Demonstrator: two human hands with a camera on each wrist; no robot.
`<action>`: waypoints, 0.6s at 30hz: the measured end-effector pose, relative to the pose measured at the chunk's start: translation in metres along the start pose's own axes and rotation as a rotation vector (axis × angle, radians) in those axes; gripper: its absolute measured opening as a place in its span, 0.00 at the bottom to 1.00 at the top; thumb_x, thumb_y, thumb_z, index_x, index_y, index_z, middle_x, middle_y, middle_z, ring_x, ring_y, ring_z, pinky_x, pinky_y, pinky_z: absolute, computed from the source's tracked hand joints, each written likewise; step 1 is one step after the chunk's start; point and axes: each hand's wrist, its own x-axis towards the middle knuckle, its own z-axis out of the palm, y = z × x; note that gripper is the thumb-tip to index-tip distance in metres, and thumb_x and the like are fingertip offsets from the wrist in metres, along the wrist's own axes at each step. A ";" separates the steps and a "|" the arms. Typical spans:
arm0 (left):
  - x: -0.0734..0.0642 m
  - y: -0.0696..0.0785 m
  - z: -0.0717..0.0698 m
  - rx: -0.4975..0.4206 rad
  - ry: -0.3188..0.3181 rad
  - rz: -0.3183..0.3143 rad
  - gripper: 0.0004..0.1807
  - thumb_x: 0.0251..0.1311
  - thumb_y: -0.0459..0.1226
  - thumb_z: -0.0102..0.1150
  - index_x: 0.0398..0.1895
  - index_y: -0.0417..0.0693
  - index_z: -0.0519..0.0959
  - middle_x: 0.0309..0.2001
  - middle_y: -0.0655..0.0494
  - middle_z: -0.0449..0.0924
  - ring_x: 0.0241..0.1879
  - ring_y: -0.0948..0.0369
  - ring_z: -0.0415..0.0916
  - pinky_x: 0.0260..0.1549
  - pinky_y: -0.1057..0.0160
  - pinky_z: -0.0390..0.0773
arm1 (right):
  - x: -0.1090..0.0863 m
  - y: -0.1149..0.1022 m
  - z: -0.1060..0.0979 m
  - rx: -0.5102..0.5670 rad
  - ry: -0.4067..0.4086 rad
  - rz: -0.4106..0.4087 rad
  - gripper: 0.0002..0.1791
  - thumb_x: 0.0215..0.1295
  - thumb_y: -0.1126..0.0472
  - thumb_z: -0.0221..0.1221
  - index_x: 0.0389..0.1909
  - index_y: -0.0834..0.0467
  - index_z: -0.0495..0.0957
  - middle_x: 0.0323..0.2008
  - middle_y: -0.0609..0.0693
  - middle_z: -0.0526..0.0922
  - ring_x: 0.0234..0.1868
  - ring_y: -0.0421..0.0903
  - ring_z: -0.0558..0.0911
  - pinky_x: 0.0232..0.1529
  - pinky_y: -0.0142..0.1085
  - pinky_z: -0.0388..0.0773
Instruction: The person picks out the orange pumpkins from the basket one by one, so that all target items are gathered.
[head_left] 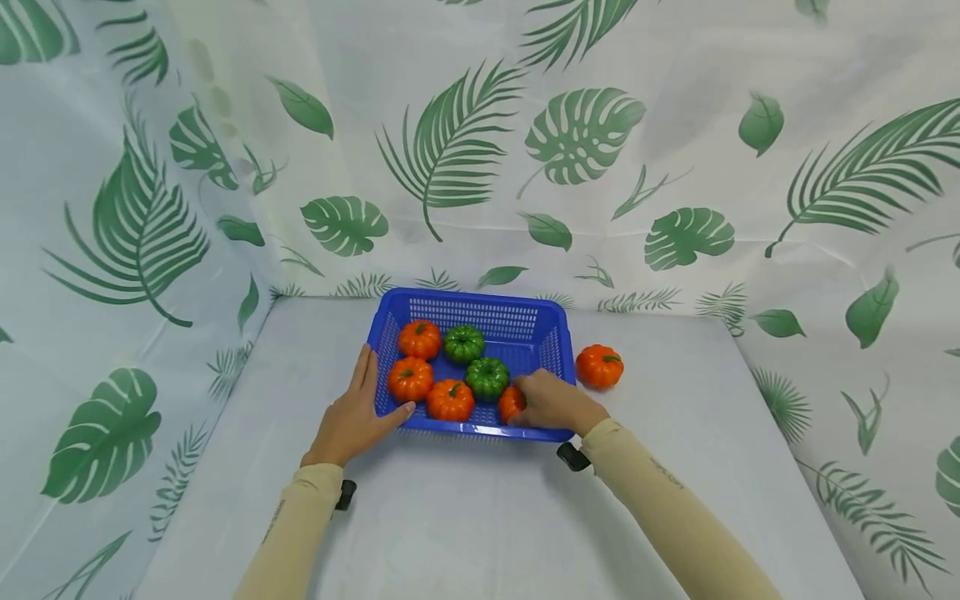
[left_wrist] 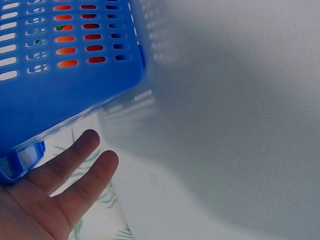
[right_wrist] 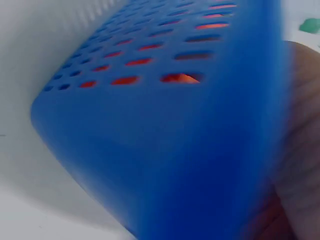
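A blue plastic basket (head_left: 480,428) with slotted walls stands on the table. Inside it, my right hand (head_left: 553,400) grips a small orange pumpkin (head_left: 512,404) near the front right corner, partly covering it. My left hand (head_left: 358,421) touches the basket's front left corner, thumb at the front rim; two straight fingers (left_wrist: 82,192) show beside the outer wall in the left wrist view. Also in the basket lie orange pumpkins (head_left: 451,401) at the left and front, and two green pumpkins (head_left: 487,379) in the middle. The right wrist view is mostly filled by the basket wall (right_wrist: 125,135).
Another orange pumpkin (head_left: 599,367) sits on the white table (head_left: 465,517), just right of the basket. Behind and at the sides hang white sheets with green leaf prints (head_left: 585,137).
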 end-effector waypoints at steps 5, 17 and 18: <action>0.000 -0.001 0.000 0.010 0.003 -0.001 0.64 0.68 0.65 0.63 0.87 0.38 0.38 0.88 0.49 0.26 0.62 0.31 0.78 0.48 0.37 0.85 | -0.006 -0.001 -0.010 0.025 0.042 0.051 0.26 0.65 0.49 0.76 0.53 0.61 0.80 0.30 0.47 0.80 0.32 0.45 0.78 0.36 0.36 0.81; -0.002 0.003 -0.003 0.004 -0.008 -0.008 0.65 0.68 0.67 0.62 0.87 0.37 0.38 0.88 0.48 0.26 0.61 0.31 0.78 0.47 0.39 0.86 | -0.037 -0.007 -0.039 0.147 0.170 0.108 0.40 0.64 0.41 0.75 0.66 0.63 0.74 0.45 0.53 0.84 0.45 0.50 0.82 0.49 0.46 0.87; -0.002 0.003 -0.003 0.004 -0.009 -0.008 0.65 0.68 0.67 0.61 0.87 0.37 0.38 0.88 0.48 0.27 0.61 0.31 0.78 0.48 0.39 0.86 | -0.040 -0.008 -0.041 0.153 0.185 0.102 0.40 0.64 0.42 0.75 0.66 0.63 0.74 0.45 0.53 0.84 0.45 0.51 0.82 0.48 0.46 0.87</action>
